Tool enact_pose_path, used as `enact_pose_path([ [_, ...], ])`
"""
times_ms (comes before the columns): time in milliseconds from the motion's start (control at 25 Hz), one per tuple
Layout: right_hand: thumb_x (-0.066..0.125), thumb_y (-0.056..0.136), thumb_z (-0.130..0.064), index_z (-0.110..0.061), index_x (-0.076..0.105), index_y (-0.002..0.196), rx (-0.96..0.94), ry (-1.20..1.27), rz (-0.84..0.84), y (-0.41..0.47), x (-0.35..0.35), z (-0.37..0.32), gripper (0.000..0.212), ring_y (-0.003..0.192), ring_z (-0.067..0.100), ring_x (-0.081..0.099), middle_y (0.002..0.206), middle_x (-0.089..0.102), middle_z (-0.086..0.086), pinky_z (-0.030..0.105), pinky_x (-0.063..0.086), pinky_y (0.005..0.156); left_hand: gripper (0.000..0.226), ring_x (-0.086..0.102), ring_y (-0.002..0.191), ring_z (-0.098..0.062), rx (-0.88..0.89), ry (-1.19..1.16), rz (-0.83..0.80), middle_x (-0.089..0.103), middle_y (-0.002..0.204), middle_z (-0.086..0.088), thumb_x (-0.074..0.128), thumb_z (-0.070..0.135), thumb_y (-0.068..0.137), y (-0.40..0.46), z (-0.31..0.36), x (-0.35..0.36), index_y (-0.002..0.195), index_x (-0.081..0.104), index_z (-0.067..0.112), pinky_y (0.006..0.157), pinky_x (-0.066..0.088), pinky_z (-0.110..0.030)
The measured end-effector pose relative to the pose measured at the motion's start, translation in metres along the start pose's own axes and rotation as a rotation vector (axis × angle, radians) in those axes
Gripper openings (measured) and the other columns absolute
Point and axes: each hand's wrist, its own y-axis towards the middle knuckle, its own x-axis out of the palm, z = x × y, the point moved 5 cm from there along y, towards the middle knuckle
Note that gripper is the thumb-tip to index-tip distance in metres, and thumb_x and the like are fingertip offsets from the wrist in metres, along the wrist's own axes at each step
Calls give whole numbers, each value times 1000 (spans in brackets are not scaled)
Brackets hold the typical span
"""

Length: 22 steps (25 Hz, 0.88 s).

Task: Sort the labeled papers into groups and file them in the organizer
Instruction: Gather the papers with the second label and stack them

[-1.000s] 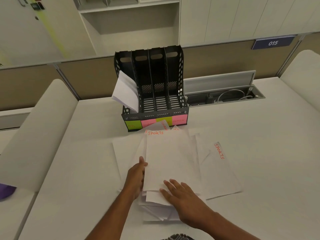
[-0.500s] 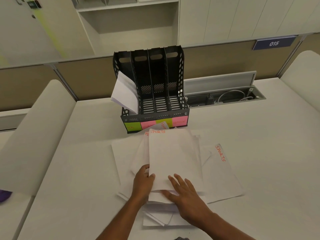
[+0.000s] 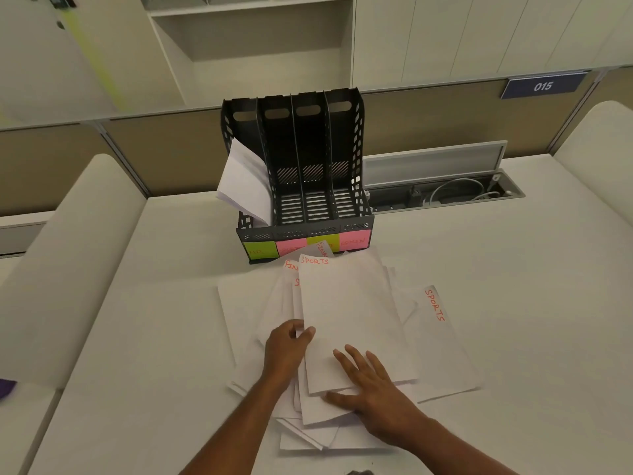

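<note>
A loose pile of white papers (image 3: pixel 250 313) lies on the desk in front of a black four-slot organizer (image 3: pixel 301 173). The top sheet (image 3: pixel 346 313) reads SPORTS in red at its far left corner. My left hand (image 3: pixel 286 351) pinches that sheet's left edge, thumb on top. My right hand (image 3: pixel 373 389) lies flat, fingers spread, on its near end. Another SPORTS sheet (image 3: pixel 442 341) lies to the right. Sheets marked FIN peek out at the pile's far edge. Folded white papers (image 3: pixel 243 183) lean out of the organizer's leftmost slot.
Green and pink sticky labels (image 3: pixel 308 245) line the organizer's front. An open cable tray (image 3: pixel 445 190) with wires sits in the desk to the right. Padded partitions stand at both sides. A purple object (image 3: pixel 7 387) shows at the far left edge.
The top SPORTS sheet has slid away from me toward the organizer. My left hand has closed on its left edge, and my right hand has followed forward on its near end.
</note>
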Motion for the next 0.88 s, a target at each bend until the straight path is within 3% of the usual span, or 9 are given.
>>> enact_pose_path([
  [120, 57, 95, -18, -44, 24, 153, 45, 75, -82, -6, 12, 3, 72, 147, 22, -30, 165, -15, -2, 55, -9, 118, 41, 63, 112, -25, 36, 131, 55, 66, 125, -8, 75, 38, 85, 19, 16, 1, 117, 70, 14, 99, 54, -40],
  [240, 49, 98, -17, -41, 21, 156, 37, 113, -126, -7, 15, 4, 68, 144, 16, -37, 161, -21, -8, 46, -21, 115, 45, 58, 115, -27, 46, 376, 153, 60, 125, -8, 76, 47, 82, 26, 26, 7, 116, 72, 17, 98, 52, -41],
  [400, 37, 99, -60, -47, 34, 150, 28, 266, -206, -6, 1, -1, 52, 150, 17, -25, 160, -27, -17, 43, -9, 122, 26, 45, 122, -28, 193, 439, 307, 51, 130, -8, 74, 33, 87, 13, 30, 13, 107, 74, 17, 102, 43, -43],
  [480, 47, 96, -63, -42, 53, 140, -22, 400, -9, -12, -20, -6, 49, 154, 15, -8, 167, -4, -16, 47, 1, 123, 13, 45, 127, -29, 279, 265, 304, 53, 135, -7, 77, 19, 85, 0, 19, 10, 97, 73, 17, 107, 42, -49],
  [560, 58, 97, -46, -26, 61, 135, 56, 488, 461, -21, -48, 6, 43, 151, 22, 23, 162, 32, -4, 48, 23, 121, 22, 52, 125, -28, 282, 7, 223, 59, 132, -5, 73, 3, 87, -14, 2, 5, 92, 67, 24, 107, 45, -52],
  [640, 66, 92, -33, -25, 48, 142, 443, 572, 802, -28, -68, 42, 54, 146, 20, 34, 156, 41, 2, 39, 30, 117, 39, 59, 118, -29, 227, -225, 151, 65, 123, -8, 66, -9, 88, -25, -14, -2, 93, 64, 29, 107, 48, -46],
  [720, 75, 88, -23, -28, 32, 149, 771, 857, 767, -22, -66, 73, 75, 142, 15, 34, 156, 37, 0, 33, 30, 112, 34, 65, 108, -29, 248, -323, 82, 70, 109, -10, 67, -9, 83, -31, -21, -6, 98, 67, 21, 100, 52, -33],
  [760, 75, 87, -13, -24, 34, 149, 768, 1002, 725, -17, -63, 83, 75, 138, 16, 40, 152, 42, 1, 35, 33, 109, 26, 67, 103, -27, 263, -342, 39, 73, 104, -8, 69, -3, 79, -33, -22, -6, 96, 69, 17, 95, 54, -32],
  [880, 66, 87, 1, -24, 71, 110, 642, 1212, 683, -8, -63, 103, 35, 105, 15, 67, 111, 74, -2, 35, 49, 88, 23, 68, 104, -27, 198, -323, 18, 74, 104, -3, 66, -7, 79, -27, -20, -5, 93, 70, 11, 93, 54, -42],
])
